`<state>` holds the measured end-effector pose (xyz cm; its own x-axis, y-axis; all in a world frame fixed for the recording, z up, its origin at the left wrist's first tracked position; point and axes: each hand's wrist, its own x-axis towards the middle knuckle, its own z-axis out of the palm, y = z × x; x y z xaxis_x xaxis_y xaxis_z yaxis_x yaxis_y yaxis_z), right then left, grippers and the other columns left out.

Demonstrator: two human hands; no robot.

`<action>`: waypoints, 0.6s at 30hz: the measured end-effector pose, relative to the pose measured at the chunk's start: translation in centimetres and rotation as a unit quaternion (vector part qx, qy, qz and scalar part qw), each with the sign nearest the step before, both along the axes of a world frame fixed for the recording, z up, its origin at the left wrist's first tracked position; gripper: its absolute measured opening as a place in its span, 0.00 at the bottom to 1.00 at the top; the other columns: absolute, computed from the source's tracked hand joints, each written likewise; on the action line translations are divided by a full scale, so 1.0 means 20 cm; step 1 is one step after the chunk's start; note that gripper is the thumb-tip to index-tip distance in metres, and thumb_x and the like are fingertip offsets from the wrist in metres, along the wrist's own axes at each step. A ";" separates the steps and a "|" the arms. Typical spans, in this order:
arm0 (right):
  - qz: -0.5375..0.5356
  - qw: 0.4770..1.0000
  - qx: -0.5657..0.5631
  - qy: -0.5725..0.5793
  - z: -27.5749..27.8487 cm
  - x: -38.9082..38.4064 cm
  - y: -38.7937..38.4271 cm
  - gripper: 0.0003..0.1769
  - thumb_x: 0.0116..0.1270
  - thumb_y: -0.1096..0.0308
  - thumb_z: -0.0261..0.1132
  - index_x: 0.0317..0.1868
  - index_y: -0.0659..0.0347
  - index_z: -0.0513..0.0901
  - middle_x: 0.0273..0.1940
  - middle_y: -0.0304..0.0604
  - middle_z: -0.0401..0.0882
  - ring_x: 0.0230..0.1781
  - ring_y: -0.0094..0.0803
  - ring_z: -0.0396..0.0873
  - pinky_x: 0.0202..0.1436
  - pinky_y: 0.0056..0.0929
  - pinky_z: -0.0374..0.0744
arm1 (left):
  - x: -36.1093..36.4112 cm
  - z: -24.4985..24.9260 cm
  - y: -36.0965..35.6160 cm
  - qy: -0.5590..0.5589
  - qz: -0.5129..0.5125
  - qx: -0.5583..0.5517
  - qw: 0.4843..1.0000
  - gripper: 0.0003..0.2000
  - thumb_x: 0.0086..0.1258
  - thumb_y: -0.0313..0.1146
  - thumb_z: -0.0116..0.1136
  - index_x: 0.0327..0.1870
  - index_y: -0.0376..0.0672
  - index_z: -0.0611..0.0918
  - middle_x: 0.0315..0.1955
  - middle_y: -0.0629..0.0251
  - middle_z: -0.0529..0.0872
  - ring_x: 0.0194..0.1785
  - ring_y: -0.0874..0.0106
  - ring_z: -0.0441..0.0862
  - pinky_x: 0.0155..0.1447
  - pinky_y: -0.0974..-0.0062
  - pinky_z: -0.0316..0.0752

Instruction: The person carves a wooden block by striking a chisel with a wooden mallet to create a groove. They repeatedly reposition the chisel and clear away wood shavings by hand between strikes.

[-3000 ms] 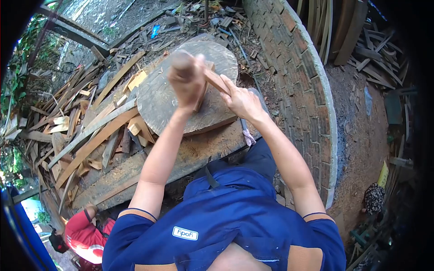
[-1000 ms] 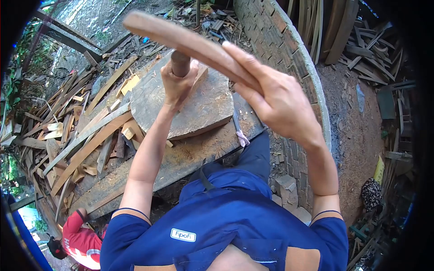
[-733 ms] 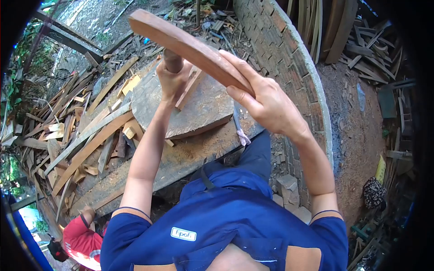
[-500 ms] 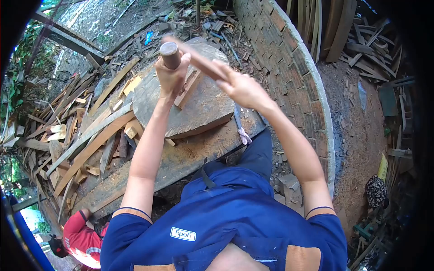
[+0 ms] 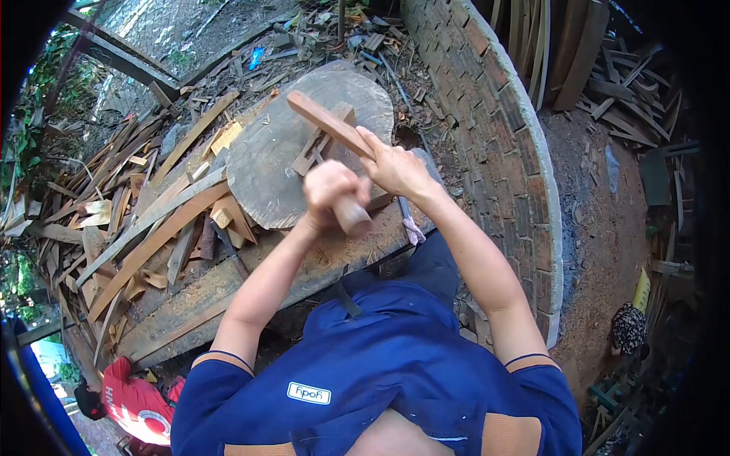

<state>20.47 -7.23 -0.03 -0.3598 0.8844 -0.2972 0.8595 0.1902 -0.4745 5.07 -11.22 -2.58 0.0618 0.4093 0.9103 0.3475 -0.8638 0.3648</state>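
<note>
My left hand [image 5: 333,186] is a blurred fist around a chisel with a thick round wooden handle [image 5: 353,218], whose butt end tips down toward my body. A narrow grey blade [image 5: 318,145] shows beyond the fist, over a slotted piece of wood [image 5: 303,164]. That piece lies on a large round chopping block [image 5: 262,171] of cracked grey wood. My right hand [image 5: 397,167] grips one end of a squared reddish wooden bar [image 5: 323,120]. The bar slants up and left, overlapping the slotted piece in this view. Both hands are closed and near each other.
Scrap wood and long boards [image 5: 152,247] are heaped at the left. A curved brick wall [image 5: 502,144] rises at the right. A tool with a cloth-wrapped end [image 5: 412,230] lies by the block's near edge. A person in red [image 5: 137,403] is at lower left.
My left hand has come down and right, tipping the handle from pointing up to pointing toward my body. The bar in my right hand has lowered slightly and is no longer blurred.
</note>
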 end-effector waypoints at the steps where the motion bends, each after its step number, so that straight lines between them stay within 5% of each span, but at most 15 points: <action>1: -0.007 1.000 -0.001 -0.005 -0.03 -0.01 0.00 0.36 0.70 0.53 0.56 0.77 0.40 0.56 0.55 0.60 0.81 0.52 0.60 0.81 0.59 0.54 0.77 | -0.03 -0.01 0.03 -0.145 -0.094 -0.059 0.983 0.03 0.65 0.21 0.59 0.31 0.40 0.79 0.20 0.70 0.80 0.22 0.78 0.78 0.25 0.79 0.74; 2: -0.005 1.000 -0.003 -0.003 -0.05 -0.01 0.00 0.36 0.70 0.53 0.56 0.77 0.40 0.56 0.55 0.60 0.81 0.52 0.60 0.81 0.59 0.54 0.77 | -0.12 0.00 0.09 -0.055 0.075 -0.083 0.992 0.05 0.71 0.22 0.53 0.33 0.40 0.75 0.20 0.72 0.78 0.21 0.83 0.76 0.23 0.81 0.73; 3: -0.005 1.000 -0.006 -0.001 -0.06 -0.01 0.00 0.36 0.70 0.53 0.56 0.77 0.41 0.56 0.55 0.60 0.81 0.52 0.60 0.81 0.59 0.54 0.77 | -0.18 0.01 0.16 -0.152 0.111 -0.151 0.971 0.06 0.69 0.22 0.55 0.32 0.43 0.72 0.18 0.73 0.76 0.17 0.84 0.72 0.20 0.80 0.71; 4: -0.007 1.000 -0.007 0.000 -0.06 0.00 0.01 0.36 0.70 0.53 0.56 0.77 0.42 0.56 0.55 0.60 0.81 0.51 0.61 0.81 0.59 0.54 0.77 | -0.17 0.20 0.17 -0.331 0.022 -0.213 0.919 0.08 0.68 0.22 0.56 0.32 0.44 0.71 0.16 0.74 0.72 0.14 0.83 0.68 0.19 0.81 0.67; 6: -0.007 1.000 -0.001 0.005 -0.05 0.00 0.00 0.36 0.70 0.54 0.55 0.77 0.42 0.55 0.55 0.60 0.81 0.51 0.60 0.81 0.58 0.54 0.77 | -0.26 0.29 0.23 -0.382 0.004 -0.239 0.893 0.09 0.67 0.21 0.57 0.33 0.44 0.69 0.15 0.71 0.71 0.14 0.81 0.67 0.20 0.80 0.65; 10: -0.018 0.999 -0.009 0.025 -0.06 0.00 -0.01 0.36 0.71 0.53 0.57 0.77 0.39 0.57 0.49 0.64 0.82 0.52 0.60 0.81 0.59 0.54 0.77 | -0.29 0.31 0.24 -0.385 -0.038 -0.272 0.881 0.09 0.67 0.21 0.58 0.33 0.42 0.69 0.15 0.71 0.69 0.14 0.80 0.65 0.21 0.79 0.64; 18: -0.018 1.000 -0.017 0.015 -0.04 0.00 -0.02 0.36 0.71 0.54 0.55 0.77 0.40 0.55 0.54 0.62 0.81 0.52 0.63 0.80 0.59 0.56 0.76 | -0.27 0.23 0.24 -0.359 -0.034 -0.307 0.881 0.08 0.68 0.21 0.58 0.32 0.40 0.71 0.15 0.71 0.70 0.14 0.81 0.65 0.21 0.79 0.64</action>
<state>20.46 -7.64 -0.82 -0.3378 0.8861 -0.3172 0.8503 0.1428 -0.5065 -0.32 -6.34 2.01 -0.3955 0.8561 0.3328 -0.2084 -0.4365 0.8752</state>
